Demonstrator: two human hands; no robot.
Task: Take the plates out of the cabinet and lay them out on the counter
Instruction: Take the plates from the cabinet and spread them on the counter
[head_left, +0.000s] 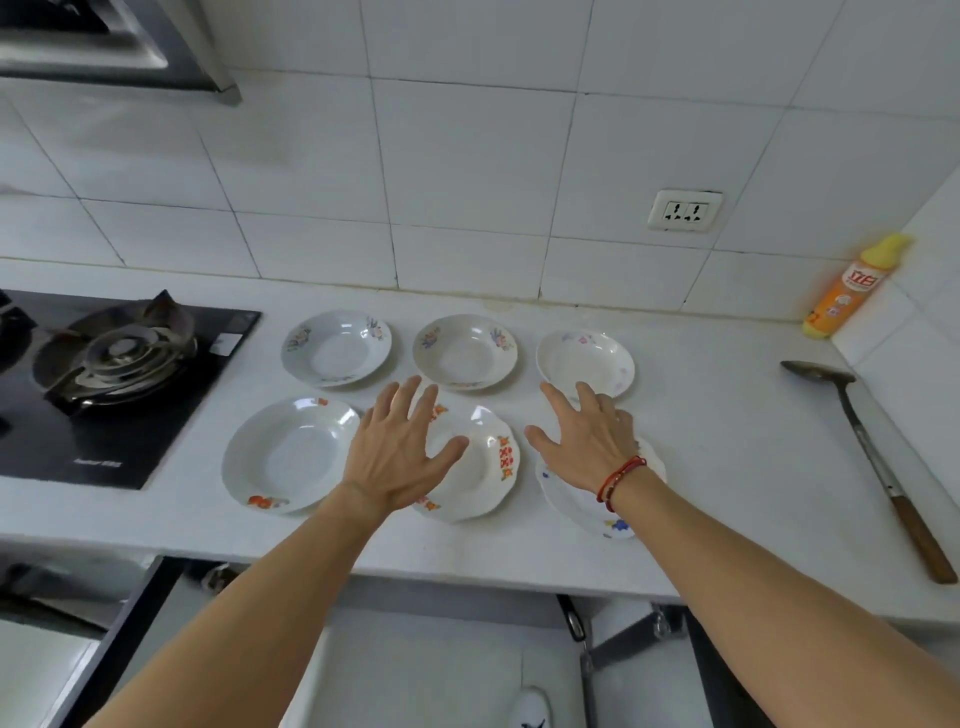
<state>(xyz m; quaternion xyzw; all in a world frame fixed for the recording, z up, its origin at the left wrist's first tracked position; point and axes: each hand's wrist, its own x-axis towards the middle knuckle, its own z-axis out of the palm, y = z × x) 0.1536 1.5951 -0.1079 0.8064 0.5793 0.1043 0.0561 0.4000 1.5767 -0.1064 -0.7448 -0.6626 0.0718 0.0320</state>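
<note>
Six plates on the counter (701, 415); left hand (397, 452) and right hand (589, 441) hover above, fingers spread, gripping nothing.

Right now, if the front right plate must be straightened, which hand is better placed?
The right hand. It is open and hangs over the front right plate. The left hand, also open, is over the front middle plate, farther away.

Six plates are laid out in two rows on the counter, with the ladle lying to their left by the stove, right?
Not quite. The head view shows the six plates in two rows on the counter, but the ladle lies to their right, near the detergent bottle; the stove is on the left.
</note>
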